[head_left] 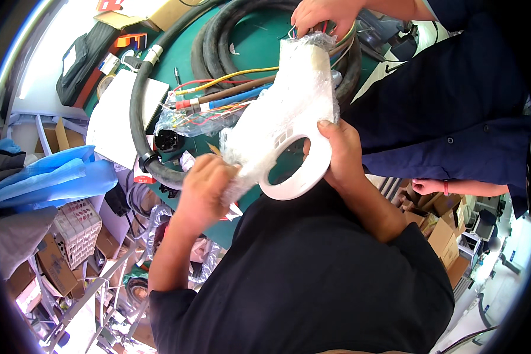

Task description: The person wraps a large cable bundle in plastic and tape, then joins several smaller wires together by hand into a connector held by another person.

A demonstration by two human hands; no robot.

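A white plastic housing with a ring-shaped handle (316, 168) is partly covered in clear bubble wrap (298, 100) above the green table. My right hand (343, 152) grips the ring from its right side, thumb on top. At the wrap's lower left end, my left hand (205, 186), somewhat blurred, is closed on the bubble wrap. A co-worker's hand (330, 16) touches the far end of the wrapped piece, near thin coloured wires. Left of the housing lie a thick brown wire (236, 92), a blue wire (242, 97) and a yellow wire (218, 78).
A heavy black cable (138, 100) curves across the green table (174, 53), with more coils behind. White paper (121, 118), a round black connector part (169, 141) and a clear plastic bag (189, 122) lie leftward. The co-worker in dark blue (448, 112) stands at right.
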